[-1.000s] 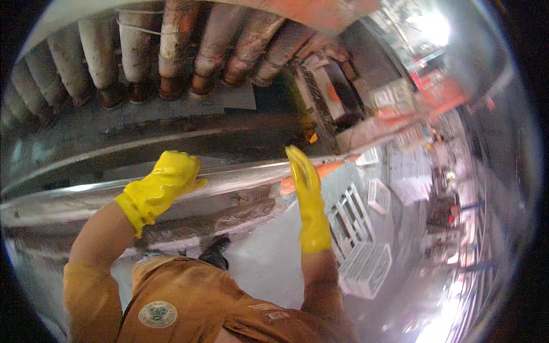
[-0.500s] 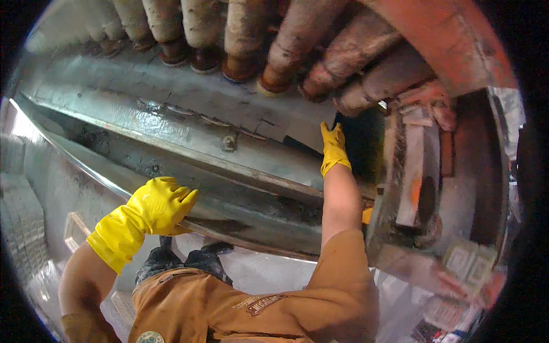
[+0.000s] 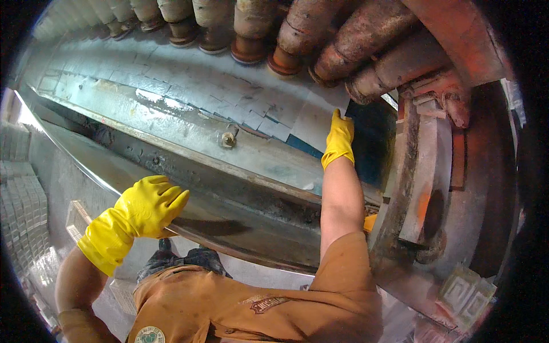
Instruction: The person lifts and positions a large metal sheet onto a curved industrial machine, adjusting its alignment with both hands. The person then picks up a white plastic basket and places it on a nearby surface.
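Yellow rubber gloves cover both my hands. My left hand is curled over the curved metal rim of the long trough in front of me, its fingers bent. With its arm stretched forward, my right hand lies at the right edge of a pale flat slab, fingers reaching away from me and slightly apart. Its fingertips are partly hidden behind the glove's back. Rows of similar thin grey tiles lie wet on the sloping bed to the left, and a dark blue-black surface borders the hand on the right.
Thick, grimy rollers or pipes hang over the far side of the bed. A bolt sticks up from the near ledge. At right stands a worn metal frame; stacked blocks are at far left.
The view has shifted, showing more of the tiled bed. My right hand stays at the slab's edge, its fingers closer together. My left hand remains on the rim.
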Demonstrator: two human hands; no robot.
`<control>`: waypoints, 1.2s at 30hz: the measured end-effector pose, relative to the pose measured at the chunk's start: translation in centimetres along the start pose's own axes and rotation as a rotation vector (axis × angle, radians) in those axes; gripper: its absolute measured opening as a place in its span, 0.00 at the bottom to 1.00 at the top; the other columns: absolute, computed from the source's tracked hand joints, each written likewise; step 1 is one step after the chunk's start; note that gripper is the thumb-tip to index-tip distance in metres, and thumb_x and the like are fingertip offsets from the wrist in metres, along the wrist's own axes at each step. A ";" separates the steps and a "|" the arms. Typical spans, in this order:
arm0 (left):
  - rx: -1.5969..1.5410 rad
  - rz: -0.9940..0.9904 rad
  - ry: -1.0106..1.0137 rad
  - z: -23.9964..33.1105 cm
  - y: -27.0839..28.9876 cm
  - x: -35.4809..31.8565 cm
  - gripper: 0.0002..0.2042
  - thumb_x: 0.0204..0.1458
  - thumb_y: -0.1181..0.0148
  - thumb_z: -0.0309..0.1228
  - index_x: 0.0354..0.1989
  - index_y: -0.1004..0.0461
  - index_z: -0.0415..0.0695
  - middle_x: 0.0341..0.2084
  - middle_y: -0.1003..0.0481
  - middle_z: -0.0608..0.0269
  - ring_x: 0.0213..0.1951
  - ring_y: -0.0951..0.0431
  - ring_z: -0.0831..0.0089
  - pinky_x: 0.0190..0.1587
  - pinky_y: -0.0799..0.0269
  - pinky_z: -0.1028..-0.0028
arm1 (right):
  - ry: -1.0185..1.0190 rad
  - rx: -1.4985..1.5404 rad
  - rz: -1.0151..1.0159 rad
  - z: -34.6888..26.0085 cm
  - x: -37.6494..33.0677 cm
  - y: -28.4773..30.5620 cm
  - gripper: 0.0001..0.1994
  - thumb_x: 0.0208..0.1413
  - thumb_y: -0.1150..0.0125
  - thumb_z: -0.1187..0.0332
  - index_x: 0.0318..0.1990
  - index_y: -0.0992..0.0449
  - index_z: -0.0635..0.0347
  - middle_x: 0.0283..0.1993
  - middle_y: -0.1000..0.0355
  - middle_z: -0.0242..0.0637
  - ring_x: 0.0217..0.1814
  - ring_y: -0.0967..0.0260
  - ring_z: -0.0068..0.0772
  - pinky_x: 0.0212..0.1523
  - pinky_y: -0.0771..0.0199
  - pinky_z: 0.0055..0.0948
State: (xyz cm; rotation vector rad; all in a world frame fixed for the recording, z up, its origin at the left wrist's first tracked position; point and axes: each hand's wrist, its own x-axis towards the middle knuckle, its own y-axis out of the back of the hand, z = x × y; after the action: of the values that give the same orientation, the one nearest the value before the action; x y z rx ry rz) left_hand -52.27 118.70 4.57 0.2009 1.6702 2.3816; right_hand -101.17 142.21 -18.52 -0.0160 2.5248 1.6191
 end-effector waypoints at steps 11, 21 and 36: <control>0.046 -0.005 -0.028 -0.3 0.1 -1.0 0.40 0.26 0.25 0.47 0.49 0.25 0.32 0.39 0.21 0.51 0.38 0.20 0.52 0.44 0.22 0.60 | 0.117 0.350 -0.188 8.1 6.2 -0.8 0.31 0.59 0.35 0.48 0.57 0.25 0.69 0.49 0.21 0.43 0.45 0.24 0.38 0.48 0.26 0.36; 0.039 0.022 0.056 -0.4 -1.1 -2.8 0.38 0.36 0.27 0.54 0.50 0.24 0.33 0.35 0.21 0.53 0.38 0.20 0.51 0.44 0.24 0.59 | 0.145 0.480 -0.350 4.9 -5.4 11.2 0.24 0.62 0.39 0.49 0.50 0.21 0.63 0.41 0.22 0.35 0.39 0.29 0.35 0.46 0.30 0.37; 0.208 -0.030 0.085 1.6 -0.2 -2.8 0.29 0.43 0.29 0.57 0.40 0.24 0.41 0.36 0.18 0.50 0.42 0.19 0.49 0.47 0.24 0.56 | -0.009 1.030 -0.573 7.9 -32.6 26.8 0.24 0.68 0.46 0.46 0.57 0.23 0.56 0.41 0.24 0.29 0.36 0.30 0.23 0.37 0.27 0.26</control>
State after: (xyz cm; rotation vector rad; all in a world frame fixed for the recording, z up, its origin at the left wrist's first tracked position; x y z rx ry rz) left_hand -49.22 119.45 4.98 0.1093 1.9463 2.2218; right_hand -70.27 158.37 6.56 -0.5412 2.6619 0.0565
